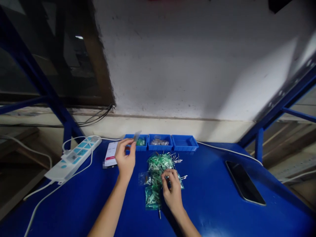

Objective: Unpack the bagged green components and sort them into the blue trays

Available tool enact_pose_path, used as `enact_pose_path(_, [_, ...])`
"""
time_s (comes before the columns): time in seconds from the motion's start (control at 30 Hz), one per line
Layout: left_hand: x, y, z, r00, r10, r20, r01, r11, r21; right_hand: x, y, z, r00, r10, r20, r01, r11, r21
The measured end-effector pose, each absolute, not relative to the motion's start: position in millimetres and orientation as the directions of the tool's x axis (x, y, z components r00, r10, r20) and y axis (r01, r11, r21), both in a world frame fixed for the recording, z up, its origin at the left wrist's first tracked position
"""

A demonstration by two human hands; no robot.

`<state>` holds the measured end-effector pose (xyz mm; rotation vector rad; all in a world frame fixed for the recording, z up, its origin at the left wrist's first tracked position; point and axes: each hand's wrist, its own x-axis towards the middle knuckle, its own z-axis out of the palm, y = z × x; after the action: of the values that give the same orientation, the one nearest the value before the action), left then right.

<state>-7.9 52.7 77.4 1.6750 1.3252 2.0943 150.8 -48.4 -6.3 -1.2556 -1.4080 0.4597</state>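
Note:
My left hand (126, 156) is raised in front of the left blue bin (142, 147), pinching a small clear plastic bag (137, 135) by its lower part. Lower and to the right, my right hand (172, 189) has its fingers curled together at a pile of green-tinted plastic bags (159, 163) and slim metal pins (178, 161). Whatever its fingertips grip, if anything, is hidden. Beside the pile, on its left, lies a clear bag (143, 178) with small parts inside.
A middle bin (160, 148) with clear bags and a right bin (185, 148) stand along the wall. A power strip (74, 158) with white cables and a white card (111, 153) lie left; a dark phone (245, 182) lies right on the blue table (212, 204).

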Motion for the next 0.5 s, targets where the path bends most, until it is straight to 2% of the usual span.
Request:
enact_pose_path(0.07, [7.6,64.2,80.7,-0.195,0.596,0.779,0.576,-0.574,0.583,151.4,-48.4,-6.2,0.213,0.858,0.467,0.416,0.352,-0.838])
enact_pose_path(0.1, [16.0,68.4,80.0,-0.083,0.643,0.761,0.649,-0.545,0.531,151.8,-48.3,-7.0,0.211,0.860,0.465,0.414,0.353,-0.839])
enact_pose_path(0.2, [34.5,71.1,67.1,0.309,0.819,0.483,0.743,-0.525,0.415,154.4,-47.3,-11.9,0.223,0.858,0.462,0.412,0.347,-0.843])
enact_pose_path(0.23, [36.1,68.4,59.5,0.365,0.848,0.385,0.750,-0.512,0.418,156.1,-46.6,-13.8,0.241,0.856,0.457,0.411,0.336,-0.847])
enact_pose_path(0.3, [30.3,59.2,41.7,0.361,0.881,0.305,0.758,-0.468,0.455,160.4,-45.0,-16.6,0.294,0.849,0.440,0.409,0.304,-0.860])
enact_pose_path(0.4, [4.0,42.6,16.0,0.278,0.902,0.330,0.765,-0.416,0.492,165.8,-42.9,-16.8,0.360,0.836,0.414,0.400,0.262,-0.878])
enact_pose_path(0.5, [-25.4,28.6,-0.7,0.297,0.903,0.310,0.724,-0.424,0.543,166.2,-41.9,-14.9,0.360,0.847,0.391,0.390,0.244,-0.888])
